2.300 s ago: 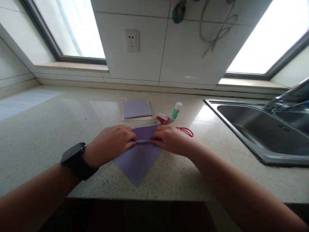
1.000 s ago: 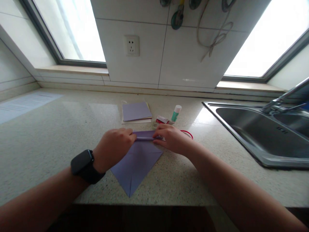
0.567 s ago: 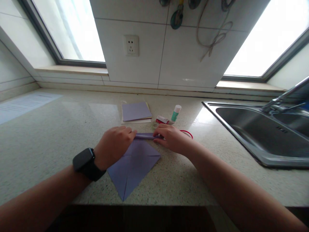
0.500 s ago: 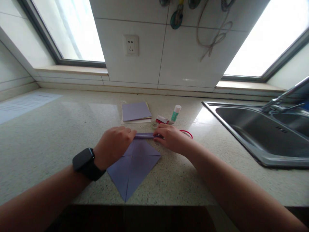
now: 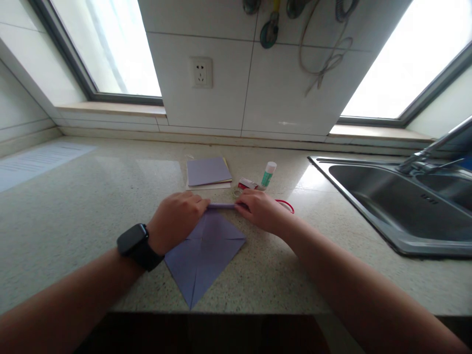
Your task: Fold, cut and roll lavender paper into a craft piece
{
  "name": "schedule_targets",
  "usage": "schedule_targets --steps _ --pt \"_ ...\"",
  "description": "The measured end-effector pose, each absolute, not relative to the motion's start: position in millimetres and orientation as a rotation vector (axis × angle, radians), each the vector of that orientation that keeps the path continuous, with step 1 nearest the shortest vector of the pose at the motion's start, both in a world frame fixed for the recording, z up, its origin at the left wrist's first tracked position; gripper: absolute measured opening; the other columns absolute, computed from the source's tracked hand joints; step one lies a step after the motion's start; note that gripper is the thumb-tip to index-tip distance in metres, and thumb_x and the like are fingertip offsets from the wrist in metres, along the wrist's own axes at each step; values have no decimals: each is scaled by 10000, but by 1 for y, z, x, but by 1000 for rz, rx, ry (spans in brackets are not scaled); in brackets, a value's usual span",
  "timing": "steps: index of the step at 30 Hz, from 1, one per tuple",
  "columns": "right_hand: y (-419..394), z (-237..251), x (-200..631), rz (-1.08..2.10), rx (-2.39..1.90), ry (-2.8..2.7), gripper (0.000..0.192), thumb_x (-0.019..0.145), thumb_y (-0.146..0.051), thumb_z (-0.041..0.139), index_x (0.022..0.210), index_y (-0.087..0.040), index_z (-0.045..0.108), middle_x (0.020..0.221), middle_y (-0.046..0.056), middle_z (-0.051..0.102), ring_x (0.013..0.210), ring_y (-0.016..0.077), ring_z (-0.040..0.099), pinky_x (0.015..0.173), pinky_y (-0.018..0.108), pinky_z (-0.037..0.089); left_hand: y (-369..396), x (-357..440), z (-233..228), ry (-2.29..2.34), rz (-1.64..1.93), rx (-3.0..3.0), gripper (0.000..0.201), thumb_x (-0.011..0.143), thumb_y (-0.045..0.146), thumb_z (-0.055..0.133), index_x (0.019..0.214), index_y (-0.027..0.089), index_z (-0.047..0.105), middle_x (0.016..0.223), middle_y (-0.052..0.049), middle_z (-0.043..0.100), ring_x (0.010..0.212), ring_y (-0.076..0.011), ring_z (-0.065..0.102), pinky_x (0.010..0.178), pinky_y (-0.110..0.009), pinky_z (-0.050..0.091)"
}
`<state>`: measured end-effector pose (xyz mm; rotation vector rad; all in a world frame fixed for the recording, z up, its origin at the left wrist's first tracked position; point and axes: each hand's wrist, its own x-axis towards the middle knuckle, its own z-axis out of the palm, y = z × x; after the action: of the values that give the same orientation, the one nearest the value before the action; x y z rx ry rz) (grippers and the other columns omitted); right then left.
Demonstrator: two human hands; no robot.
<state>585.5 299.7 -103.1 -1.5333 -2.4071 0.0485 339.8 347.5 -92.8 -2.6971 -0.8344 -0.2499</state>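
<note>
Purple paper (image 5: pixel 202 255) is laid flat on the table (image 5: pixel 92 206) near its front edge, turned as a diamond with one corner pointing at the person. Its far corner is rolled into a thin tight tube (image 5: pixel 221 206), kept from springing open by both hands at its ends. Left hand (image 5: pixel 177 220) is pressed palm-down over the left end, fingers curled together on the roll; a black watch (image 5: pixel 137 245) is worn on that wrist. Right hand (image 5: pixel 260 211) is pinching the right end with fingers bunched. Flat part of the sheet is weighed down by the left palm, probably so it does not slide on the smooth stone. Creases are seen crossing the sheet through its middle; colour is even lilac, surface matte, thin.

Behind the hands: a stack of paper squares (image 5: pixel 208 172), a glue stick (image 5: pixel 269 174), a small red box (image 5: pixel 248 184), red-handled scissors (image 5: pixel 285 205) partly hidden by the right hand. Sink (image 5: pixel 387 196) sits at the right.
</note>
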Motion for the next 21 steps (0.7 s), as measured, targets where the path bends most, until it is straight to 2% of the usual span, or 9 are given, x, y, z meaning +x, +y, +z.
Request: schedule_targets --steps 6,10,14,18,21 --pt "290 -93 584 119 -1483 -2314 159 991 -192 538 899 -136 654 887 75 667 860 195 598 789 312 431 340 346 -87 -753 -359 -2619 147 998 214 518 904 177 625 835 -64 656 781 -251 616 697 -375 463" --pt "278 -80 577 148 -1372 -2341 187 1020 -212 485 915 -151 627 904 70 636 864 188 582 789 312 431 329 350 -83 -736 -392 -2722 167 1028 233 464 918 173 573 839 -54 629 738 -223 592 647 -344 420" --pt "270 -75 578 145 -1254 -2297 162 1002 -295 557 977 -153 633 933 77 639 908 204 588 810 338 444 325 350 -76 -819 -364 -3044 216 1064 283 390 964 167 541 846 -38 621 697 -190 575 616 -326 386" --pt "267 -75 577 530 -1079 -1966 223 938 -369 678 1061 -183 678 870 29 656 797 156 614 735 299 479 323 348 -71 -806 -534 -3611 231 1062 363 407 1004 179 535 871 -12 580 746 -153 540 682 -307 423" --pt "265 -72 569 941 -825 -1672 298 905 -409 715 1115 -199 693 900 23 680 802 137 644 746 281 525 317 349 -70 -850 -763 -4128 271 1051 448 407 1039 196 506 785 38 457 590 -97 405 526 -242 357"
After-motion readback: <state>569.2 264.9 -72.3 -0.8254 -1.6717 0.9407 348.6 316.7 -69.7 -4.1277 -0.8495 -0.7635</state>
